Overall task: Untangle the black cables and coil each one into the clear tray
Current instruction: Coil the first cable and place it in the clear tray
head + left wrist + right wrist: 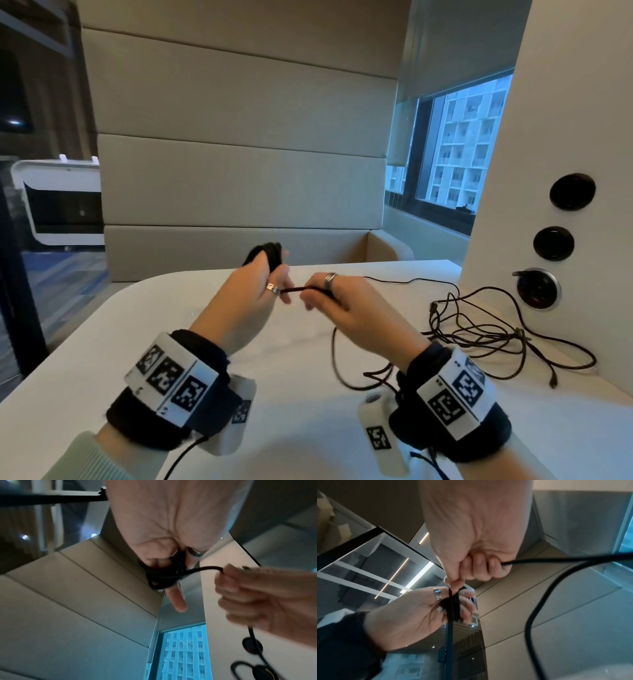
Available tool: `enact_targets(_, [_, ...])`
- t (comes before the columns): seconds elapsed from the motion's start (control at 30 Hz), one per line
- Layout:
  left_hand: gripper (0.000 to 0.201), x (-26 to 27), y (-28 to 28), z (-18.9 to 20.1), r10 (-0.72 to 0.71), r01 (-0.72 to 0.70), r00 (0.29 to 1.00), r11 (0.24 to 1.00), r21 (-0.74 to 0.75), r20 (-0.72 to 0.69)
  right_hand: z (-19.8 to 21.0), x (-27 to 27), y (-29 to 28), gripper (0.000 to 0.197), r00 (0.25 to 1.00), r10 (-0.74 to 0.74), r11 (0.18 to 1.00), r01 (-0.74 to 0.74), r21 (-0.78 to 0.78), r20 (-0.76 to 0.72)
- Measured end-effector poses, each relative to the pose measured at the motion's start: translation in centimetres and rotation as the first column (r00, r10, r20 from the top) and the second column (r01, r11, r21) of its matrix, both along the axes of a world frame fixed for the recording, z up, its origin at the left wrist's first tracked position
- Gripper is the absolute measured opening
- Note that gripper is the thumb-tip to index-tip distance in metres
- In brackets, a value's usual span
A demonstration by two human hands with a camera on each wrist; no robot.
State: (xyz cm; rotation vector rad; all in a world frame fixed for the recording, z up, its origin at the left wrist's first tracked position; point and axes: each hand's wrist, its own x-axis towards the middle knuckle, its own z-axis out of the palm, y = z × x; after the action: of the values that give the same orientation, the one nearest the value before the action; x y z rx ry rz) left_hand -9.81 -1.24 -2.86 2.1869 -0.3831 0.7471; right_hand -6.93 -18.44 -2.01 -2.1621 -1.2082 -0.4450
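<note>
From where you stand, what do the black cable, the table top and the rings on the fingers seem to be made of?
Black cable: likely rubber or plastic sheathing, matte; it bends in loose loops without kinking.
Table top: smooth pale laminate or similar, with a soft sheen; I cannot tell which.
Rings: metal, silvery, with bright glints; the left hand's ring bears a patterned band.

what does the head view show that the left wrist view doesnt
Only the head view shows the white table, the loose tangle of black cables lying on it at the right, and both wristbands.

Only the left wrist view shows the underside of the left hand, with the wound coil wrapped round its fingers from below.

Both show the left hand holding the coil, the right hand pinching the cable strand stretched between the hands, the wall sockets and the window. The clear tray is not plainly visible in either.
</note>
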Motion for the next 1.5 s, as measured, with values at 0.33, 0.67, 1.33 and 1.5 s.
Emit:
enact_targets(0.33, [0.031, -2.3, -1.0, 1.2, -0.543, 0.433, 0.702, 0.839, -0.329, -0.461, -0.4, 1.8, -1.2, 0.027, 0.966, -0.182, 0.913, 0.096, 0.396, 0.186])
enact_targets(0.67, [0.026, -1.7, -0.9, 2.1, -0.588, 0.5, 0.78, 0.381, -0.778, 0.214, -2.7, -0.6, 1.7, 0.022, 0.948, 0.078, 0.991, -0.109, -0.083, -0.308])
enact_targets(1.33, [0.012, -0.6, 3.1, 1.3, 0.181, -0.254, 0.957, 0.899, 0.356, 0.227, -1.6, 3.0, -2.6, 0.026, 0.903, -0.072, 0.988, 0.007, -0.153, -0.423])
enact_targets(1.5, [0.02, -1.2, 6.4, 2.6, 0.507, -0.568, 0.811, 0.802, 0.186, 0.292, 0.1, 4.9, -6.9, 0.025, 0.826, -0.232, 0.955, 0.294, 0.04, -0.514])
